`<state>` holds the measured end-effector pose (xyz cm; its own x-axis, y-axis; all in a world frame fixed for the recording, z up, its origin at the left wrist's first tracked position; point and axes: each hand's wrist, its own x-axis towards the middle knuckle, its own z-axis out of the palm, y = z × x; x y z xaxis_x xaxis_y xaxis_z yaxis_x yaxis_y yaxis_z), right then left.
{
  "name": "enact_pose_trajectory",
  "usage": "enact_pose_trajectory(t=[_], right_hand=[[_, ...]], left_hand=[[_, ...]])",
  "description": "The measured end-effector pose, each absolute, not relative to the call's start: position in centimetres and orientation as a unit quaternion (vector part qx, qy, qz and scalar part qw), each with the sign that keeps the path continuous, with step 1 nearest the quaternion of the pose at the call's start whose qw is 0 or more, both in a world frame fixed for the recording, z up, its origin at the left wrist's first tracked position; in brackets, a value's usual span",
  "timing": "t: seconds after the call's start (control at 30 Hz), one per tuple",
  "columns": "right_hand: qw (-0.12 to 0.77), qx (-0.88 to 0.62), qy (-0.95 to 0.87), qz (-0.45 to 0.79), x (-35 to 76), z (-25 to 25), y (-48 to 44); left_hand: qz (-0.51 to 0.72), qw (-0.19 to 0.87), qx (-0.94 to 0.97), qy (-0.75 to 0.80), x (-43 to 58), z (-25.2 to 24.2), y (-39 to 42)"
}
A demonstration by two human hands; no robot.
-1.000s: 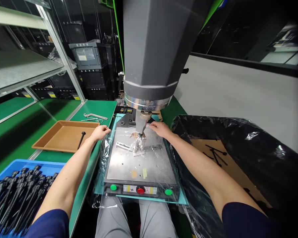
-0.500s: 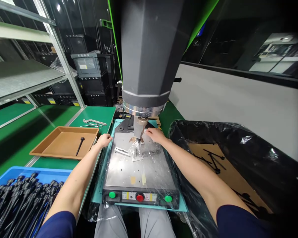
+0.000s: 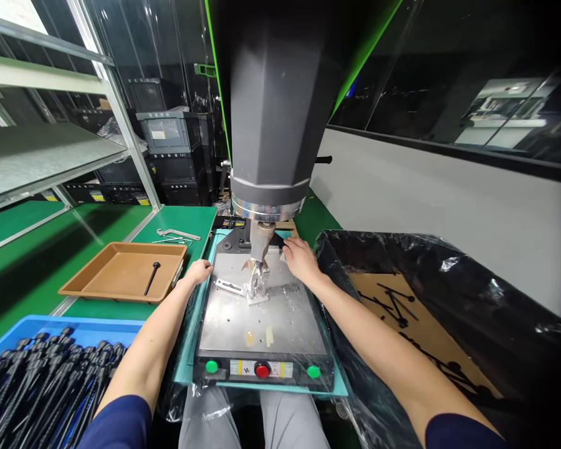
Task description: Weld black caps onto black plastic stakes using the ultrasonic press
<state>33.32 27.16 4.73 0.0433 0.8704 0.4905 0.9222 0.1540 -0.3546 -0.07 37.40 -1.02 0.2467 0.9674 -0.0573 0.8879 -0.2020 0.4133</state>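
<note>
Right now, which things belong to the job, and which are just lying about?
Job, it seems:
left hand
right hand
metal plate
grey machine head
probably black parts in the blue bin

Just lying about, probably:
wrench
grey crate

Moderate indoor light; top-left corner blown white. Glare on metal plate (image 3: 285, 318), sharp glints on black plastic liner (image 3: 486, 299). Dark shadow across green tabletop (image 3: 23, 284) beneath shelf (image 3: 42, 149). Right edge fades black; wide-angle stretch at sides.
</note>
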Motion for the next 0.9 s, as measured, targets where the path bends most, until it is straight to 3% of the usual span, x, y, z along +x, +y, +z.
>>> enact_pose_trajectory(t=[0.17, 0.3, 0.67, 0.9], right_hand=[[0.416, -0.544, -0.727, -0.054, 29.7, 3.7, 22.4], [0.393, -0.480, -0.785, -0.005, 28.2, 2.8, 22.9], [0.322, -0.520, -0.782, 0.121, 27.6, 2.7, 26.5], [0.321, -0.527, -0.770, 0.162, 27.5, 2.8, 26.5]], left_hand=[[0.122, 0.171, 0.765, 0.608, 0.0, -1.0, 37.3], [0.130, 0.165, 0.755, 0.622, -0.1, -0.9, 37.4], [0.172, 0.143, 0.696, 0.683, -1.7, -0.1, 36.6], [0.328, 0.128, 0.768, 0.534, 5.0, 3.4, 32.2]])
